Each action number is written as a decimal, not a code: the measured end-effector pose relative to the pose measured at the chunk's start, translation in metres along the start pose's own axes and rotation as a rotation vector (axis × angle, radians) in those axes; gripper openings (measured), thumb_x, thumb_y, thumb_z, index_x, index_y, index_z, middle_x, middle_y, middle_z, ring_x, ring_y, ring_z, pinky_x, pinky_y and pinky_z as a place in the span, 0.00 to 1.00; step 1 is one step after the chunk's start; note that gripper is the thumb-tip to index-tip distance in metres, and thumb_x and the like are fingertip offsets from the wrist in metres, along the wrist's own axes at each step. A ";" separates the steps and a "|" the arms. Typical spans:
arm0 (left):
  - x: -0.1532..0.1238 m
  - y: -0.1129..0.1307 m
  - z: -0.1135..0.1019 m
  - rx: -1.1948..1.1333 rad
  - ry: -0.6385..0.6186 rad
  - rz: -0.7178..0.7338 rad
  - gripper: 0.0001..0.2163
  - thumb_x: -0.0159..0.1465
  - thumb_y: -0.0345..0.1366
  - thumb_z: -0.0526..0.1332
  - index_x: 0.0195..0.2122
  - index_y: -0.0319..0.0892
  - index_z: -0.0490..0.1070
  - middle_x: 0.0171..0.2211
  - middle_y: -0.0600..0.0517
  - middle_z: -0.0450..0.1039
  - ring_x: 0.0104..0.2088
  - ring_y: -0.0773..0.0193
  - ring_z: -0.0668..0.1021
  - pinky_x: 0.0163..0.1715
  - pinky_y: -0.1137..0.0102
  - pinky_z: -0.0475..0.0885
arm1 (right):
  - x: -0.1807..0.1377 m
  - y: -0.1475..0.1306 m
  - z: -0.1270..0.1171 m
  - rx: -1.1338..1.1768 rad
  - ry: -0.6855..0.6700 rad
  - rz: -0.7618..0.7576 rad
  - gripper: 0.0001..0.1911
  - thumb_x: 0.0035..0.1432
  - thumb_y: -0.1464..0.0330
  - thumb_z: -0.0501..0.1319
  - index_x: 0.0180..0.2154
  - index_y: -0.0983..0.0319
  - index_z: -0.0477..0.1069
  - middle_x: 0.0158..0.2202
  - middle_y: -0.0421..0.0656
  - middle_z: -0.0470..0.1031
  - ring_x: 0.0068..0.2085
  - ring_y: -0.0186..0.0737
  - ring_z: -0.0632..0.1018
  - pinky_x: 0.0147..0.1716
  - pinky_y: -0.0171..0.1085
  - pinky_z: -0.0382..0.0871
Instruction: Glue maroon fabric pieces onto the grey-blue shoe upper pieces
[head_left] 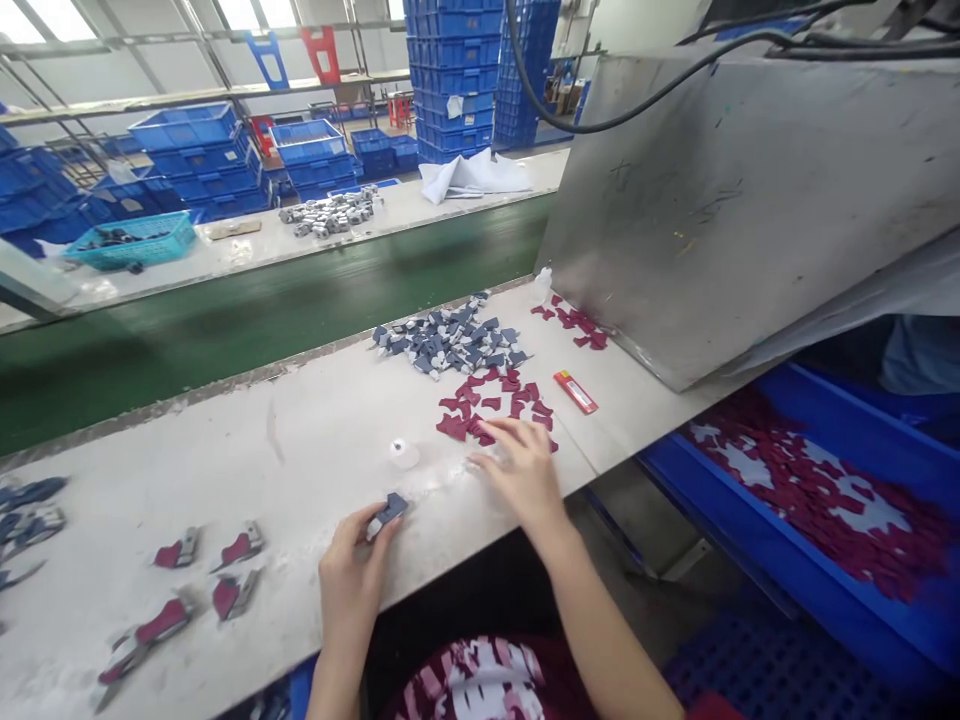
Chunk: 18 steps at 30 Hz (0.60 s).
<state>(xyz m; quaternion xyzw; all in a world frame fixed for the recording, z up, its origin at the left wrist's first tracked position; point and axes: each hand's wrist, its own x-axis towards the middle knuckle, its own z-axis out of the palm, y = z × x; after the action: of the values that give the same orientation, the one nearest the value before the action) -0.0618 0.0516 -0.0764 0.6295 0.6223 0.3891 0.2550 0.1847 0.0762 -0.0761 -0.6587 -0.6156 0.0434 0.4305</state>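
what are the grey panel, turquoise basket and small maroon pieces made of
Grey panel: probably sheet metal, dull sheen, with scratches and soft reflections. Turquoise basket: likely plastic, low sheen, evenly coloured latticed sides. Maroon pieces: matte, thin, evenly coloured; perhaps rubber or plastic.

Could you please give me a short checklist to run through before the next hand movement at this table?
1. Left hand holding a dark blue part: ok.
2. Right hand at the loose maroon pieces: ok.
3. A maroon piece gripped in the right hand: cannot tell; the fingers hide the contact.
4. Small white bottle close by: ok, on the table just beyond the gap between the hands.
5. Red packet apart from both hands: ok, to the right of the maroon pieces.
6. Parts with maroon on them separate from the loose pieces: ok, at the left.
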 end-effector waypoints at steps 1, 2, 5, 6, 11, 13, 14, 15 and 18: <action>-0.002 0.000 0.000 -0.033 0.002 -0.065 0.14 0.59 0.48 0.68 0.39 0.45 0.80 0.37 0.48 0.84 0.36 0.55 0.84 0.39 0.64 0.80 | -0.001 0.014 -0.015 -0.071 0.012 -0.025 0.19 0.57 0.62 0.70 0.51 0.52 0.77 0.48 0.46 0.78 0.51 0.54 0.71 0.53 0.56 0.71; -0.004 0.001 0.000 -0.081 0.003 -0.131 0.14 0.58 0.48 0.69 0.39 0.44 0.80 0.37 0.48 0.84 0.37 0.54 0.85 0.39 0.64 0.81 | -0.001 0.026 -0.029 -0.135 -0.018 -0.055 0.20 0.57 0.59 0.70 0.51 0.52 0.77 0.51 0.46 0.77 0.53 0.56 0.70 0.53 0.57 0.70; -0.010 0.009 0.002 -0.263 0.015 -0.292 0.16 0.54 0.47 0.71 0.39 0.42 0.81 0.36 0.48 0.85 0.38 0.52 0.86 0.40 0.65 0.82 | -0.009 0.053 -0.057 -0.266 -0.158 -0.155 0.20 0.59 0.56 0.68 0.52 0.52 0.77 0.53 0.47 0.76 0.55 0.59 0.67 0.53 0.59 0.68; -0.012 0.014 0.002 -0.316 0.028 -0.325 0.16 0.53 0.46 0.72 0.39 0.42 0.81 0.36 0.48 0.85 0.38 0.51 0.86 0.40 0.65 0.82 | -0.013 0.057 -0.062 -0.287 -0.203 -0.187 0.21 0.59 0.55 0.67 0.52 0.53 0.77 0.53 0.48 0.76 0.55 0.59 0.67 0.52 0.59 0.68; -0.019 0.035 0.009 -0.479 0.063 -0.382 0.17 0.51 0.45 0.74 0.39 0.40 0.81 0.35 0.47 0.85 0.39 0.49 0.86 0.41 0.63 0.83 | -0.041 0.061 -0.072 -0.273 -0.324 -0.298 0.32 0.57 0.52 0.68 0.60 0.53 0.70 0.53 0.51 0.75 0.54 0.57 0.70 0.52 0.55 0.71; -0.019 0.038 0.013 -0.529 0.037 -0.385 0.17 0.51 0.44 0.74 0.39 0.40 0.82 0.35 0.46 0.85 0.38 0.49 0.86 0.41 0.62 0.83 | -0.050 0.061 -0.074 -0.237 -0.318 -0.333 0.30 0.58 0.56 0.69 0.60 0.52 0.70 0.49 0.49 0.76 0.52 0.54 0.72 0.51 0.53 0.72; -0.018 0.039 0.015 -0.551 0.021 -0.388 0.17 0.52 0.44 0.74 0.39 0.40 0.82 0.35 0.46 0.85 0.38 0.49 0.86 0.41 0.62 0.83 | -0.053 0.061 -0.075 -0.214 -0.295 -0.348 0.26 0.59 0.59 0.68 0.59 0.51 0.71 0.46 0.48 0.77 0.50 0.52 0.73 0.51 0.51 0.73; -0.017 0.039 0.017 -0.571 -0.004 -0.391 0.17 0.52 0.44 0.74 0.39 0.40 0.82 0.36 0.46 0.85 0.38 0.49 0.86 0.41 0.62 0.83 | -0.056 0.061 -0.076 -0.188 -0.263 -0.361 0.23 0.61 0.64 0.67 0.58 0.50 0.72 0.43 0.46 0.78 0.48 0.49 0.74 0.49 0.49 0.74; -0.016 0.040 0.023 -0.617 -0.060 -0.388 0.17 0.51 0.43 0.75 0.39 0.40 0.82 0.36 0.45 0.85 0.37 0.48 0.86 0.41 0.61 0.84 | -0.063 0.057 -0.077 -0.074 -0.160 -0.403 0.20 0.65 0.74 0.61 0.54 0.48 0.76 0.36 0.43 0.79 0.41 0.43 0.77 0.42 0.42 0.76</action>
<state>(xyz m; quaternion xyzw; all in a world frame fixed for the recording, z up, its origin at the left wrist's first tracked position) -0.0185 0.0362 -0.0600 0.4043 0.5759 0.4842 0.5200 0.2593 -0.0097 -0.0929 -0.5320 -0.7684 -0.0141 0.3555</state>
